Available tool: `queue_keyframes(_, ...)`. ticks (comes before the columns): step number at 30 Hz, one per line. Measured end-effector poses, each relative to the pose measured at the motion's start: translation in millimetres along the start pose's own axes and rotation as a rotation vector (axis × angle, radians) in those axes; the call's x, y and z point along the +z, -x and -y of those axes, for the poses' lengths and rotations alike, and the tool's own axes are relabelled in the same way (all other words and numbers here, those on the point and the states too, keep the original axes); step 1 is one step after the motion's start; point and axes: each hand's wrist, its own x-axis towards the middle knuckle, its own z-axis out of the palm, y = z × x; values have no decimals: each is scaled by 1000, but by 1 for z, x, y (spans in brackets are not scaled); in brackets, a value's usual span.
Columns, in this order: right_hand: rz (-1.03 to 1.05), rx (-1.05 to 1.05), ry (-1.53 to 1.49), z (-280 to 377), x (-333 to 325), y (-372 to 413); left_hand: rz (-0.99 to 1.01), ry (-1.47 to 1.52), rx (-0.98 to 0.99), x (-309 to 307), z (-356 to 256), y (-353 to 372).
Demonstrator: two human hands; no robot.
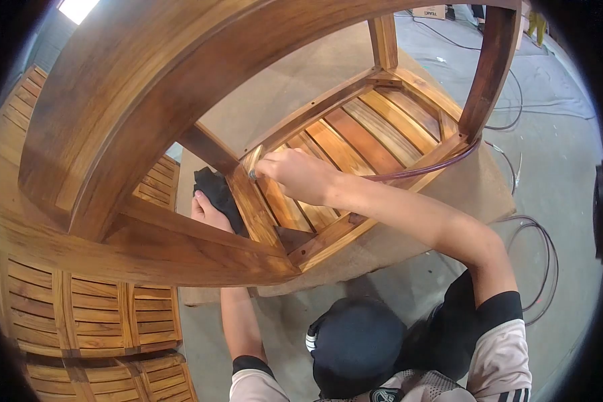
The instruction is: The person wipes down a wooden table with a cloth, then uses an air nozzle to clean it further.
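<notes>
A wooden chair [248, 194] lies tipped over, its slatted seat [355, 144] inside the frame. My left hand [210, 214] reaches behind a lower rail, fingers closed on a black cloth [218, 194] against the outer side of the seat frame. My right hand [295, 174] is closed at the inner corner of the seat, near the far rail and a leg joint. A small pale piece [252, 161] shows at its fingertips; I cannot make out what it is.
The chair rests on a brown board [395, 248]. A dark red hose [442, 163] passes behind my right forearm, and more hose [553, 261] loops on the floor at right. Slatted wooden panels [94, 308] stand at left. A cardboard box [429, 12] sits at the far back.
</notes>
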Motion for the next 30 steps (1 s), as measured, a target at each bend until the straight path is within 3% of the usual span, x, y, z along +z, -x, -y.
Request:
queue_keyframes(10,39,-4,74,7,-2,4,-1,41,108,2,-2,3)
queue_keyframes(15,39,-21,149,21,-40,29,-60,-119,146,0,-11,9)
queue_keyframes(18,-210,-74,50,17,-65,56,-96,-130,235,3,13,2)
queue_keyframes(23,-268,-103,61,30,-111,98,-72,-8,240,2,2,9)
queue_keyframes(26,-258,-103,105,37,-126,113,-179,17,168,5,-19,23)
queue_keyframes(30,-275,-99,177,43,-134,129,-220,-66,288,8,-23,26)
